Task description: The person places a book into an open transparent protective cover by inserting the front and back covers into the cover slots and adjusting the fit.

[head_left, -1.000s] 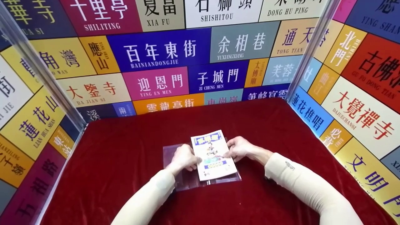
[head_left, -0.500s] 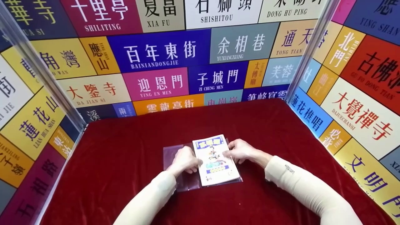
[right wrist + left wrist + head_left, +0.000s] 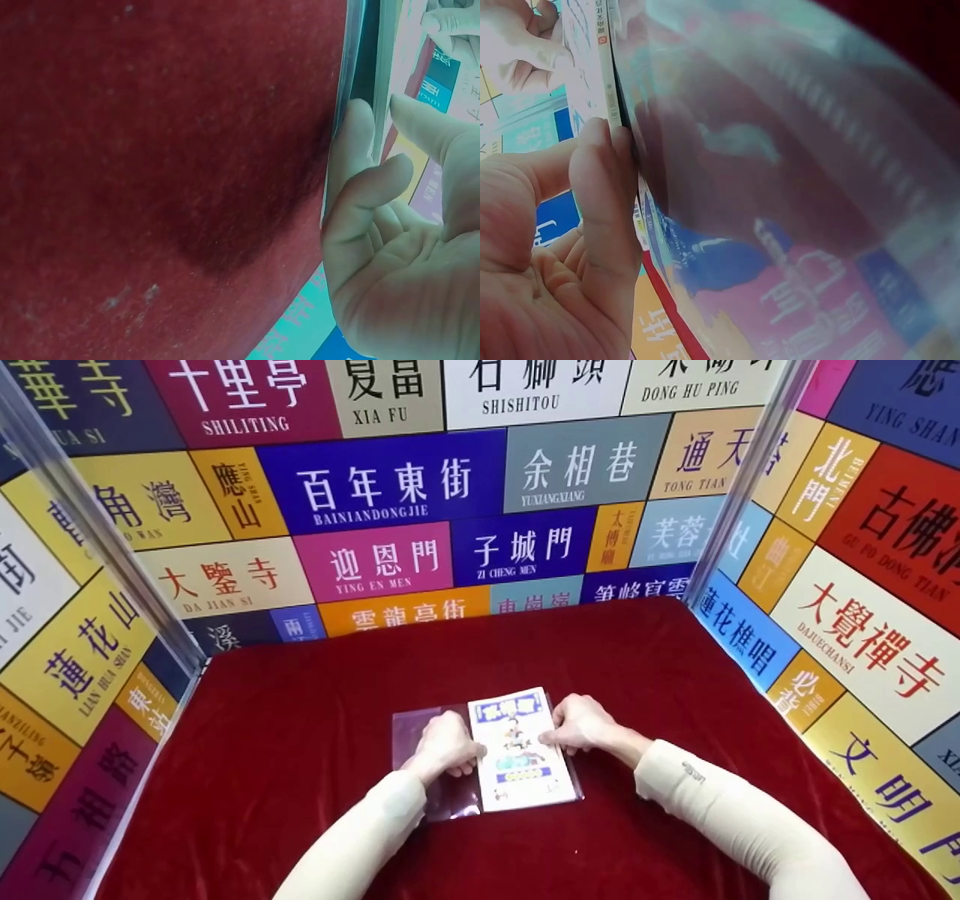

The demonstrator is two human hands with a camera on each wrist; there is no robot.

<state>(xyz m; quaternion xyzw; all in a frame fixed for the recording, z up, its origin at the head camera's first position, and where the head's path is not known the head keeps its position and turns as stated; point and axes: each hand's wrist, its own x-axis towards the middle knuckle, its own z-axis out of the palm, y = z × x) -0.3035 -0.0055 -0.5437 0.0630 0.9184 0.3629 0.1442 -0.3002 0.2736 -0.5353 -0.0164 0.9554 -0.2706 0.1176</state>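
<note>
A thin book (image 3: 519, 754) with a white cover, a blue title banner and cartoon figures lies face up on a clear plastic book cover (image 3: 456, 804). The plastic spreads out to the book's left, and a narrow strip shows along its right edge. My left hand (image 3: 446, 744) holds the book's left edge; in the left wrist view its fingertips meet the printed spine (image 3: 603, 45), with shiny plastic beside it. My right hand (image 3: 583, 724) pinches the right edge, thumb on top of the cover. In the right wrist view, its fingers (image 3: 351, 142) are at the plastic's edge.
A dark red velvet cloth (image 3: 337, 682) covers the table. Panels printed with colourful place-name signs (image 3: 382, 480) stand at the back and both sides, joined by clear corner strips (image 3: 739, 487).
The book has come down toward me and slightly right, turning straighter over the plastic cover. Both hands keep their hold on its edges and have shifted only slightly.
</note>
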